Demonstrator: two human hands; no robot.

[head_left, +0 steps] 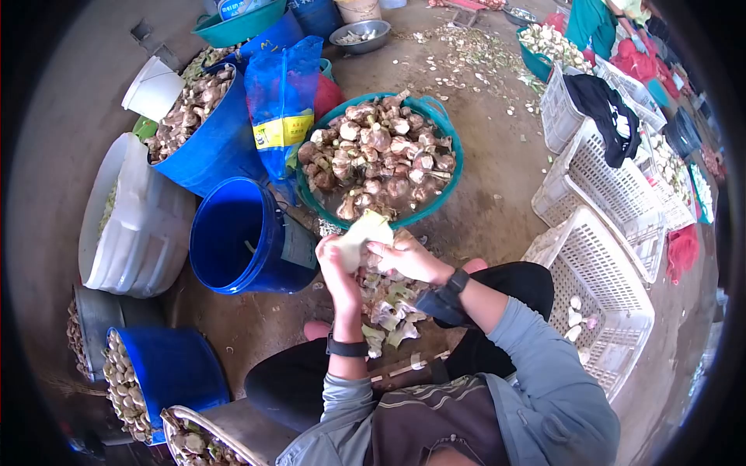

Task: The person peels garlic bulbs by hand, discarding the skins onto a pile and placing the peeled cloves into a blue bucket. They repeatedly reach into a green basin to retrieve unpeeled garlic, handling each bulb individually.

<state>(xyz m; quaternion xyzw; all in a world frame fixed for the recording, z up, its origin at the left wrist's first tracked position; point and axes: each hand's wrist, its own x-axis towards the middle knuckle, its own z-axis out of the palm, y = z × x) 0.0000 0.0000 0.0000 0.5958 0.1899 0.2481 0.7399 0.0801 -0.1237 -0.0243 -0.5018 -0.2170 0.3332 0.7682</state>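
A pale, whitish-green peeled vegetable piece (359,239) is held up between my two hands, just in front of the green basin. My left hand (337,272) wraps round its left side. On its right side, the fingers of my right hand (412,260) are closed on it; whether they also hold a small tool is hidden. The round green basin (458,147) holds many brown, knobbly roots (377,147) in some dark water. Below my hands, a heap of leafy peelings (392,311) lies on the floor between my legs.
An empty-looking blue bucket (233,233) stands left of the basin, near a blue mesh bag (284,101). White crates (598,287) line the right side, the nearest holding several pale pieces. Filled tubs stand at left. A person (594,27) is at the top right.
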